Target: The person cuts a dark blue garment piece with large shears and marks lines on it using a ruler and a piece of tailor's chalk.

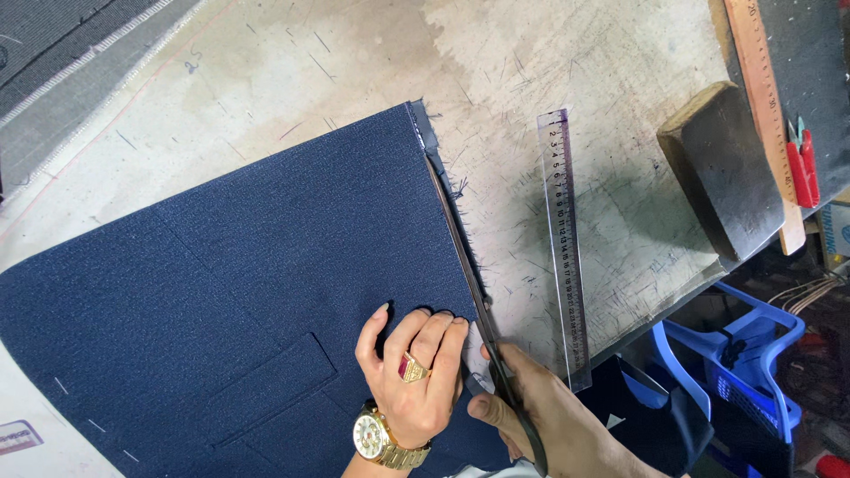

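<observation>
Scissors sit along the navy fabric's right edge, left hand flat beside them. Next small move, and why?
Probably close the scissors and slide them further up the edge: the blades lie along the navy fabric edge, a frayed strip remains ahead, and the left hand pins the cloth flat while the right hand grips the handles.

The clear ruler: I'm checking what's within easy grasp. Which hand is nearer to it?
Right. The right hand, gripping the scissors, sits just beside the clear ruler's lower end; the left hand lies flat on the navy fabric, farther away.

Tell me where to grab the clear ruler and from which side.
Take the ruler at its near end, which juts past the table edge, so fingers can close above and below it. Come from its right; the scissors and right hand crowd its left.
</observation>
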